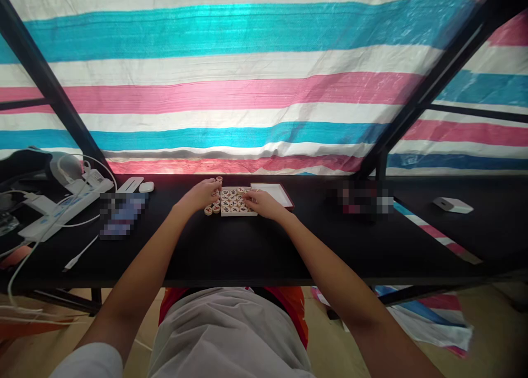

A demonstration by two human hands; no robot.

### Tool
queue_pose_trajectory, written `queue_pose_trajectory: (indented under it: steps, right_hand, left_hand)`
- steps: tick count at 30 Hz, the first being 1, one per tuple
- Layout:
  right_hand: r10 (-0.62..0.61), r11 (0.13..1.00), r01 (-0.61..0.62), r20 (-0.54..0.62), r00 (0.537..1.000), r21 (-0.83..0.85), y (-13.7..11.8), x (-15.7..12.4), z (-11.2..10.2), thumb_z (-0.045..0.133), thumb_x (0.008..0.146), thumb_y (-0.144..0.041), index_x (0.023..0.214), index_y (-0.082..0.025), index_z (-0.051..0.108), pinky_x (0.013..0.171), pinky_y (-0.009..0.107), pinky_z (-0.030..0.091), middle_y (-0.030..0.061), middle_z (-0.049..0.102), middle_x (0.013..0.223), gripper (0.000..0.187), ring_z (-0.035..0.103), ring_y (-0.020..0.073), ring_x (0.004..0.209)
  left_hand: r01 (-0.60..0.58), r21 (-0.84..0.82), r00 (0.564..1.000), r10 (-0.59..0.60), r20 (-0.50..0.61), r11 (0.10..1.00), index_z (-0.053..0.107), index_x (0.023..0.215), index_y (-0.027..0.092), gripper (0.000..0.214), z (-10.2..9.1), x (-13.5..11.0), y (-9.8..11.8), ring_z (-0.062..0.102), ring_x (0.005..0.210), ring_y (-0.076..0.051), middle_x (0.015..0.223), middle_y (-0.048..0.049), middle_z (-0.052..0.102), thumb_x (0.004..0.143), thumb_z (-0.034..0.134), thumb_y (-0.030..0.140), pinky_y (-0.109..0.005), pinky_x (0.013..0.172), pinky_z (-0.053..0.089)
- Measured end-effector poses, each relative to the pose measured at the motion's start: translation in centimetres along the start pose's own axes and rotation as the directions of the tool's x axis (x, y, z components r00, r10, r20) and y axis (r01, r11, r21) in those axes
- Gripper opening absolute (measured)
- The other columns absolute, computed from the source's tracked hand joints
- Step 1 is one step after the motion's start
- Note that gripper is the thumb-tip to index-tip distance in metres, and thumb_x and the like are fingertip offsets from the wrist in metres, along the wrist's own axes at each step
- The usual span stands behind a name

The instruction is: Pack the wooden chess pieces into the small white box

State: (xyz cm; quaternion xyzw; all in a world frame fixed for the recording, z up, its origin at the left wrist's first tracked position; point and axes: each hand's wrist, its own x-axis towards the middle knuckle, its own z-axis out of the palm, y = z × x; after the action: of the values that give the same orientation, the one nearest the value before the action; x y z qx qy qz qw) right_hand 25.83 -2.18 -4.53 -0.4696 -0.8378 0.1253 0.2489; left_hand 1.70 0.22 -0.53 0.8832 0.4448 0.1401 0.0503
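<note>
A shallow light box [239, 214] on the black table holds rows of round wooden Chinese chess pieces [232, 203] marked with characters. Several loose pieces [208, 211] lie just left of the box, some partly hidden by my fingers. My left hand [201, 195] is among them, its fingers closed around a piece by the box's left edge. Over the right side of the box, my right hand [264, 203] pinches at a piece, mostly covered by the fingertips. Behind that hand lies the box lid [275, 193], white inside with a dark red rim.
Left on the table [231, 257] are a power strip [66, 208] with cables, a blurred phone-like object [124, 217], a white cable plug [72, 264] and a small white case [146, 187]. A blurred dark item [363, 201] and a white adapter [452, 204] lie right. Striped sheeting [247, 64] hangs behind.
</note>
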Motion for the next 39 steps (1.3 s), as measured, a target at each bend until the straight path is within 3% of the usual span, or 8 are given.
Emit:
queue_pose_trajectory:
  steps: [2,4,6,8,14,20,27,39]
  right_hand:
    - [0.002,1.000,-0.002,0.009,1.000,0.004,0.1,0.0,0.0,0.051,0.086,-0.022,0.101,-0.016,0.067,0.074,0.025,0.042,0.0069,0.061,0.092,0.022,0.056,0.0152,0.079]
    - [-0.001,1.000,0.001,0.014,1.000,0.007,0.1,0.0,-0.1,0.050,0.087,-0.022,0.101,-0.016,0.067,0.074,0.025,0.042,0.0067,0.061,0.091,0.022,0.056,0.0153,0.079]
    - [-0.005,1.000,0.005,0.008,1.000,0.002,0.2,0.0,0.0,0.050,0.087,-0.023,0.100,-0.016,0.067,0.074,0.025,0.042,0.0069,0.061,0.090,0.022,0.056,0.0158,0.080]
    - [-0.011,1.000,0.011,0.001,1.000,-0.004,0.4,0.0,0.1,0.050,0.087,-0.023,0.100,-0.016,0.067,0.075,0.026,0.042,0.0071,0.061,0.090,0.022,0.056,0.0163,0.080]
    - [-0.014,1.000,0.014,0.012,1.000,-0.009,0.5,0.1,0.1,0.050,0.087,-0.023,0.100,-0.016,0.066,0.075,0.025,0.042,0.0075,0.061,0.092,0.022,0.056,0.0161,0.080]
    - [-0.007,1.000,0.007,0.013,1.000,-0.015,0.3,0.0,0.0,0.051,0.087,-0.023,0.099,-0.016,0.067,0.075,0.025,0.042,0.0077,0.062,0.093,0.021,0.057,0.0161,0.081]
    - [-0.006,1.000,0.006,0.016,1.000,-0.010,0.4,0.0,-0.1,0.052,0.086,-0.023,0.100,-0.016,0.067,0.075,0.026,0.043,0.0075,0.061,0.092,0.022,0.056,0.0161,0.081]
    - [0.000,1.000,0.000,0.023,1.000,0.010,0.2,0.0,-0.1,0.051,0.087,-0.024,0.099,-0.017,0.067,0.076,0.025,0.043,0.0069,0.061,0.091,0.022,0.056,0.0154,0.080]
  left_hand:
    - [0.153,0.017,0.983,-0.154,0.104,0.988,0.060,0.090,0.018,0.020,-1.1,-0.5,-1.9,0.060,0.081,-0.020,0.087,-0.0045,0.062,0.071,0.054,0.022,-0.026,0.070,0.045]
    - [0.320,-0.014,0.920,-0.307,0.244,0.947,0.059,0.089,0.019,0.023,-1.5,-0.9,-3.6,0.060,0.073,-0.017,0.083,-0.0015,0.063,0.066,0.059,0.025,-0.023,0.059,0.043]
    - [0.359,-0.035,0.877,-0.324,0.354,0.933,0.058,0.084,0.019,0.025,-1.5,-1.1,-4.8,0.060,0.072,-0.016,0.083,-0.0002,0.064,0.061,0.065,0.027,-0.022,0.055,0.041]
    - [0.348,-0.054,0.863,-0.298,0.409,0.936,0.057,0.079,0.019,0.027,-1.2,-1.2,-5.3,0.059,0.072,-0.016,0.082,0.0006,0.064,0.057,0.068,0.031,-0.021,0.054,0.039]
    - [0.350,-0.109,0.849,-0.266,0.456,0.930,0.053,0.077,0.019,0.037,-1.0,-1.2,-4.5,0.058,0.072,-0.016,0.080,0.0013,0.063,0.052,0.071,0.039,-0.021,0.053,0.039]
    - [0.500,-0.115,0.769,-0.379,0.515,0.858,0.051,0.092,0.019,0.046,-1.7,-1.7,-4.1,0.060,0.071,-0.016,0.087,-0.0018,0.065,0.054,0.070,0.035,-0.021,0.054,0.045]
    - [0.468,-0.125,0.777,-0.340,0.530,0.875,0.051,0.093,0.019,0.053,-1.4,-1.5,-2.4,0.062,0.066,-0.016,0.081,-0.0028,0.066,0.054,0.072,0.049,-0.021,0.052,0.046]
    - [0.416,-0.054,0.817,-0.347,0.461,0.908,0.049,0.083,0.021,0.042,-1.2,-1.6,-2.2,0.061,0.062,-0.016,0.075,-0.0010,0.066,0.058,0.069,0.048,-0.022,0.050,0.043]
